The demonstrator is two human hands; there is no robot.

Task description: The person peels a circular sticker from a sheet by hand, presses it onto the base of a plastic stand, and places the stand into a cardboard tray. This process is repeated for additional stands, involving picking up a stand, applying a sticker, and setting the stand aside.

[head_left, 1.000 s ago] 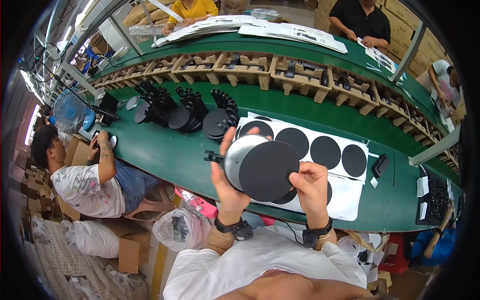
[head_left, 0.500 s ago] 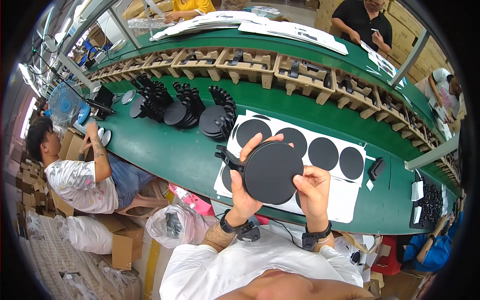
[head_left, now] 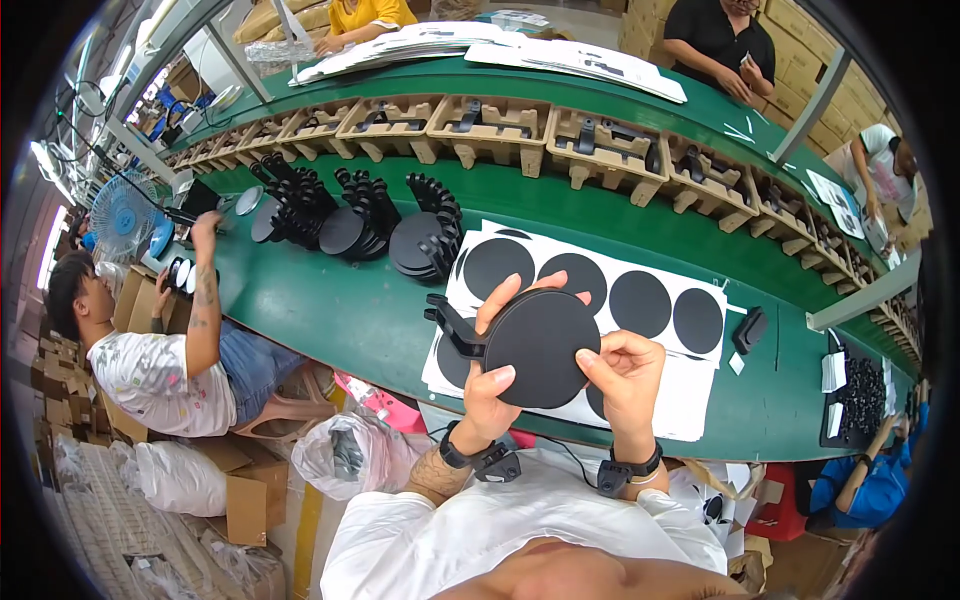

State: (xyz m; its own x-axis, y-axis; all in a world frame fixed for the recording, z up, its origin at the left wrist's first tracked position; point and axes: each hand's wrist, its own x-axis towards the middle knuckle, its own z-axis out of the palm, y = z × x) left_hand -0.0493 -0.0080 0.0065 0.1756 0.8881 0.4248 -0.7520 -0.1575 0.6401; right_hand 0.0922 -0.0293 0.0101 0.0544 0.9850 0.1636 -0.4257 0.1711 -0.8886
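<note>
A black round disc [head_left: 540,345] with a black hinged arm [head_left: 452,326] at its left side is held up over the bench, its flat face toward me. My left hand [head_left: 488,398] is closed round its left side, fingers behind and thumb at the rim. The right hand [head_left: 628,385] pinches the lower right rim, its thumb lying on the face and its other fingers curled. Beneath the disc lie white sheets [head_left: 665,415] bearing large black round pads [head_left: 640,305]; the disc and my hands hide part of them.
Stacked discs with arms [head_left: 418,245] stand left of the sheets. Moulded brown trays [head_left: 608,170] line the back. A black part [head_left: 750,330] and a pile of small black pieces [head_left: 862,395] are at right. A co-worker [head_left: 165,350] sits at left.
My left thumb has shifted onto the disc's lower left rim, and my right thumb has slid slightly left across the face. At left, the co-worker's hand has risen toward the stacks.
</note>
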